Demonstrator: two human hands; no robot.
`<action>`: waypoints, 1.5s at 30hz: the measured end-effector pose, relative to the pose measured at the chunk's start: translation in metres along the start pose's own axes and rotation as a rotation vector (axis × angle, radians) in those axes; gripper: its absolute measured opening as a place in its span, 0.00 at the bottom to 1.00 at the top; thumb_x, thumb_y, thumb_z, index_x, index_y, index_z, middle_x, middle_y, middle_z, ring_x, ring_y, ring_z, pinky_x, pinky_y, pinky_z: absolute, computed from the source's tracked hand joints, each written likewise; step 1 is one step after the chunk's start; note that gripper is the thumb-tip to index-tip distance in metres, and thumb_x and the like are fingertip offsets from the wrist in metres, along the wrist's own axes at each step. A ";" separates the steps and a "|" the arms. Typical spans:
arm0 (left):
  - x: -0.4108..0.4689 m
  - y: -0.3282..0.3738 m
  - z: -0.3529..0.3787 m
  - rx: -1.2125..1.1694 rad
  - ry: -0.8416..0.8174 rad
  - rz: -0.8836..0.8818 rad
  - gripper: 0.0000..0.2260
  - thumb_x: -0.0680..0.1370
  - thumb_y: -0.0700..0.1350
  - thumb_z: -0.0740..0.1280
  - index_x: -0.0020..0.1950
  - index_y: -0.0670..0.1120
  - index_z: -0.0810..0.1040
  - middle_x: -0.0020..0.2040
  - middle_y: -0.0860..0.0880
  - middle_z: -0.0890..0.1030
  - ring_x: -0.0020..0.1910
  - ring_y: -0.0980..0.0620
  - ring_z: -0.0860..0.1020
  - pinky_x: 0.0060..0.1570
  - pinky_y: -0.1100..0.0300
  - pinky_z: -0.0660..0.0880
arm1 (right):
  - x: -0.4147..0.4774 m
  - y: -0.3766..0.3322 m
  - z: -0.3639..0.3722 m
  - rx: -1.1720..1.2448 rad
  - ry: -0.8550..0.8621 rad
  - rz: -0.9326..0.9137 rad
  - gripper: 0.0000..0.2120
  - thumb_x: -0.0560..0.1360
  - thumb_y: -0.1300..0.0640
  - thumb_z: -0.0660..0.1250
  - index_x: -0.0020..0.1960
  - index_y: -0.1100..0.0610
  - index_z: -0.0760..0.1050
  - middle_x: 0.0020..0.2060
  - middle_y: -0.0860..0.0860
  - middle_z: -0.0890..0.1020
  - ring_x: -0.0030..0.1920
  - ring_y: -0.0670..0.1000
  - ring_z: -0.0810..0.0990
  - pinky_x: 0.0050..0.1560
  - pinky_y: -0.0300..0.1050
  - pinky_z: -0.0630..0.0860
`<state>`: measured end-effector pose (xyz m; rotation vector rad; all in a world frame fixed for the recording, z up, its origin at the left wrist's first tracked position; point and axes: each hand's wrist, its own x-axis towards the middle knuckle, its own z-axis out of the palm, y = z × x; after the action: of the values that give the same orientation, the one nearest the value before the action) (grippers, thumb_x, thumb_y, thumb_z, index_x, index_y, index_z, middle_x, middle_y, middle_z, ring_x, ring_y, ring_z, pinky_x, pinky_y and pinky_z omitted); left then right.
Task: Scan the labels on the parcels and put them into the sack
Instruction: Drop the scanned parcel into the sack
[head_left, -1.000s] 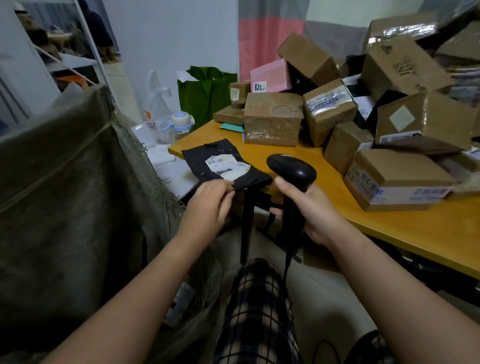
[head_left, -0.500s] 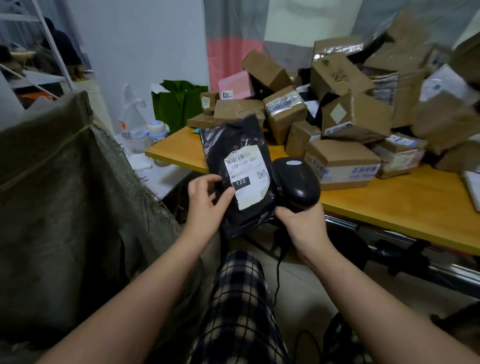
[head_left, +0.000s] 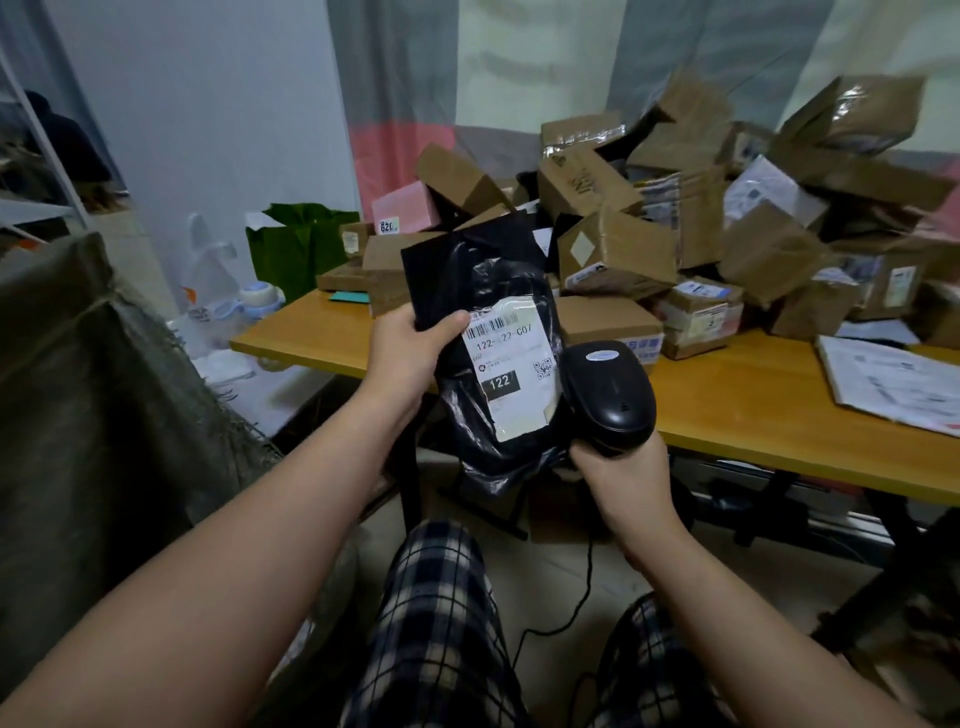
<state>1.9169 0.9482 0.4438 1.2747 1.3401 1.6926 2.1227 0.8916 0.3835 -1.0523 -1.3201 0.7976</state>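
1. Now your left hand (head_left: 402, 358) grips the black parcel (head_left: 483, 280) by its left edge. The thumb lies across the front and the other fingers are hidden behind it. Your right hand (head_left: 618, 473) is wrapped round the handle of the scanner (head_left: 608, 395).
2. A second ago that parcel lay flat on the corner of the worktop (head_left: 753, 410) under your left fingers. You have since lifted it clear and stood it up in the air between your two hands, and the scanner head now sits just beside its right edge.
3. I judge the scan to be in hand but not done. The scanner head sits beside the label (head_left: 511, 364), and I cannot tell whether its window faces the print.
4. The parcel's long axis runs roughly up and down, with the top leaning a little to the left. The label faces you, and its barcode is at the upper end, just off your thumb tip.
5. Further out, the sack (head_left: 104, 395) stands to the left of your left hand, well apart from it. The heap of boxes (head_left: 618, 249) lies beyond the fingers on the worktop.
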 end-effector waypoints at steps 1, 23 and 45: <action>0.004 0.001 -0.002 0.106 -0.012 0.033 0.04 0.73 0.42 0.73 0.48 0.46 0.82 0.44 0.52 0.85 0.43 0.55 0.82 0.39 0.66 0.76 | 0.002 0.001 -0.002 -0.012 0.016 -0.006 0.18 0.69 0.72 0.71 0.57 0.62 0.77 0.47 0.52 0.83 0.45 0.40 0.80 0.45 0.32 0.75; 0.034 -0.001 0.004 0.391 -0.074 0.129 0.10 0.74 0.43 0.73 0.53 0.39 0.82 0.49 0.45 0.83 0.48 0.49 0.82 0.50 0.49 0.79 | 0.008 -0.025 0.022 -0.194 -0.065 -0.053 0.07 0.71 0.53 0.74 0.37 0.50 0.76 0.28 0.44 0.77 0.32 0.43 0.77 0.33 0.35 0.68; 0.028 -0.004 0.006 0.340 -0.019 0.187 0.09 0.73 0.43 0.73 0.51 0.42 0.83 0.45 0.50 0.83 0.44 0.54 0.81 0.44 0.63 0.77 | 0.006 -0.027 0.020 -0.200 -0.058 -0.043 0.11 0.73 0.54 0.72 0.33 0.53 0.76 0.23 0.45 0.76 0.28 0.44 0.76 0.31 0.39 0.72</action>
<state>1.9124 0.9763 0.4486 1.6485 1.5873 1.6141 2.1004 0.8902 0.4096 -1.1608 -1.4909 0.6782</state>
